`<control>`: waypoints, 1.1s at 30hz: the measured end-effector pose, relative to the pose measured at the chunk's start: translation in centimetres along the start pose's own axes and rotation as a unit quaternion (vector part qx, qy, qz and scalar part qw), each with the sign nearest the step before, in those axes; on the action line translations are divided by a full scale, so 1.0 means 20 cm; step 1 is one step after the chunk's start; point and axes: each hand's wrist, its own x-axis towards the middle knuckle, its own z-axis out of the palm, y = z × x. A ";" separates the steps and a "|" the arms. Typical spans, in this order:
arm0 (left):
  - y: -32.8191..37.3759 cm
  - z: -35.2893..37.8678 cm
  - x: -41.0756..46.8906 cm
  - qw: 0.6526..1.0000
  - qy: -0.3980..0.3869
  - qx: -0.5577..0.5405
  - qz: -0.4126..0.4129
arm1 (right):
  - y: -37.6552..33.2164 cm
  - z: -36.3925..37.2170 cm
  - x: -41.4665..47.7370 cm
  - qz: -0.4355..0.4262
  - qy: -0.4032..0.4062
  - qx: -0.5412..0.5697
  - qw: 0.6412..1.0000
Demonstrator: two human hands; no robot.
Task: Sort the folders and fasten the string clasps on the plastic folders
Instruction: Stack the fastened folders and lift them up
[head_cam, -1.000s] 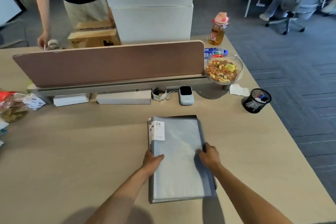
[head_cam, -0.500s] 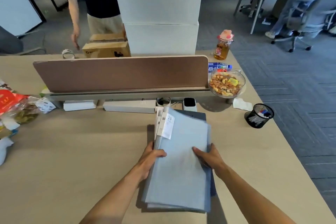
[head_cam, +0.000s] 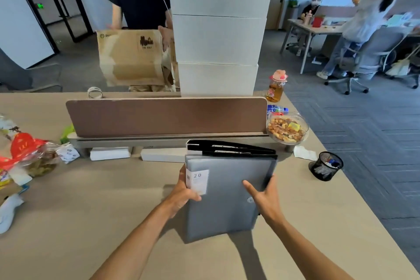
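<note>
A stack of grey plastic folders stands upright on its lower edge on the wooden desk, tilted toward me. The front folder carries a white label marked "20" and a round clasp button. Black folder spines show at the top of the stack. My left hand grips the stack's left edge by the label. On the right edge, my right hand holds the stack, thumb across the front near the clasp button.
A brown desk divider runs behind the folders, with white boxes at its foot. A bowl of nuts, a drink bottle and a black mesh cup stand to the right. Snack bags lie at left. A person holds a cardboard box beyond the desk.
The folder stack went from lying flat on the desk to standing upright, lifted by both hands. The view tilted upward. The person beyond the desk picked up a cardboard box.
</note>
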 end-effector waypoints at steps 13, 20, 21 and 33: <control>-0.03 -0.07 0.08 0.997 0.071 0.010 0.038 | -0.02 0.14 -0.10 -0.031 0.056 -0.029 0.998; -0.05 -0.14 0.13 0.998 0.008 0.023 0.050 | -0.04 0.13 -0.10 -0.034 0.057 -0.046 0.997; -0.05 -0.15 0.13 0.999 -0.011 0.030 0.041 | -0.04 0.13 -0.10 -0.028 0.055 -0.050 0.997; -0.17 -0.15 0.15 0.990 0.020 0.139 0.021 | 0.13 0.20 -0.12 0.045 0.067 -0.177 0.981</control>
